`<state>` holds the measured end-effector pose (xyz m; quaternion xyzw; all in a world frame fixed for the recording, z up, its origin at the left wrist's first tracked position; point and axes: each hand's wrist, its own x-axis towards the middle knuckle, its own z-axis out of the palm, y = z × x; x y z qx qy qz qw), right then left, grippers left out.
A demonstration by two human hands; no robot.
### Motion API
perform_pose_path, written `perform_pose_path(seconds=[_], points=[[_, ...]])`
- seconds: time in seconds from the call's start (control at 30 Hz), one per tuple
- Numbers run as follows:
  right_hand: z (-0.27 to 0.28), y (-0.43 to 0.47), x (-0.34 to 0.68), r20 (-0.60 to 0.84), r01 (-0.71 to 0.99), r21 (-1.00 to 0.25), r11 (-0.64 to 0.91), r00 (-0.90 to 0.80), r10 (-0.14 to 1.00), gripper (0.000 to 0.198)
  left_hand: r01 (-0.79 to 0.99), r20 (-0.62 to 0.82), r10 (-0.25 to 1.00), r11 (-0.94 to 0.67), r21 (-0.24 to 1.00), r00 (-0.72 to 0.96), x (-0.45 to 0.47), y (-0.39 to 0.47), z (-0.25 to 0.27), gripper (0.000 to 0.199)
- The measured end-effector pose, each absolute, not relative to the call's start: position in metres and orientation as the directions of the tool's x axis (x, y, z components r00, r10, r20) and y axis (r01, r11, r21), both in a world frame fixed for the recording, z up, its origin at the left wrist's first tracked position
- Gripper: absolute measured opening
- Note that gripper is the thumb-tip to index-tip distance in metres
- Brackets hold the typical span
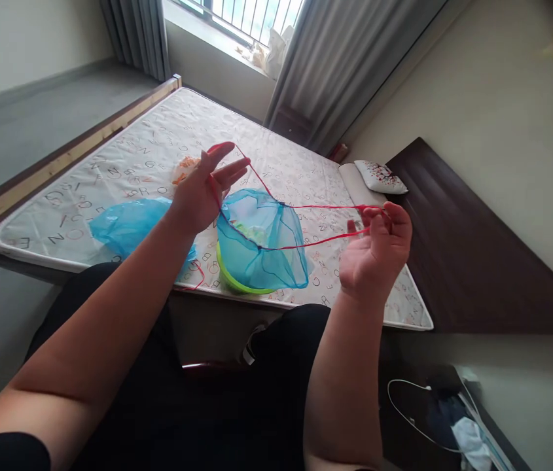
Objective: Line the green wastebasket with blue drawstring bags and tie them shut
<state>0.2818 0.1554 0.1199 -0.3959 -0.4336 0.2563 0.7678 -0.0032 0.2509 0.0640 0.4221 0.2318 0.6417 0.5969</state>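
Note:
A sheer blue mesh drawstring bag hangs in front of me over a light green bowl at the bed's near edge. Its red drawstring is pulled out to both sides. My left hand has the cord looped around its outstretched fingers. On the other side, my right hand pinches the cord with curled fingers. Pale green and white contents show through the mesh; I cannot make out what they are. Left of the bowl lies a blue bag heap with a red cord at its lower end.
The letter-printed mattress lies on a wooden bed frame. Behind my left hand is a clear bag with orange pieces. Pillows rest by the dark headboard. Cables and a white item lie at lower right.

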Motion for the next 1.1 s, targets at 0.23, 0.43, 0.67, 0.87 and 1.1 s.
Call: perform_pose_path(seconds=[0.23, 0.43, 0.67, 0.87, 1.1], points=[[0.115, 0.162, 0.250, 0.415, -0.241, -0.800, 0.549, 0.438, 0.797, 0.019, -0.657, 0.219, 0.960, -0.053, 0.752, 0.172, 0.023, 0.227, 0.100, 0.059], [0.111, 0.168, 0.245, 0.411, 0.077, -0.911, 0.405, 0.093, 0.907, 0.024, -0.333, 0.007, 0.944, 0.108, 0.937, 0.329, 0.057, 0.209, 0.091, 0.048], [0.096, 0.182, 0.259, 0.286, 0.332, -0.872, 0.360, -0.252, 0.925, 0.027, -0.205, -0.080, 0.808, 0.242, 0.948, 0.584, 0.082, 0.205, 0.055, 0.074], [0.089, 0.189, 0.269, 0.311, 0.442, -0.813, 0.379, -0.221, 0.925, 0.007, -0.106, -0.222, 0.703, 0.391, 0.914, 0.676, 0.092, 0.212, 0.044, 0.082], [0.072, 0.209, 0.295, 0.230, -0.082, -0.963, 0.259, 0.256, 0.939, 0.024, -0.229, -0.153, 0.783, 0.354, 0.907, 0.603, 0.083, 0.206, 0.059, 0.055]])
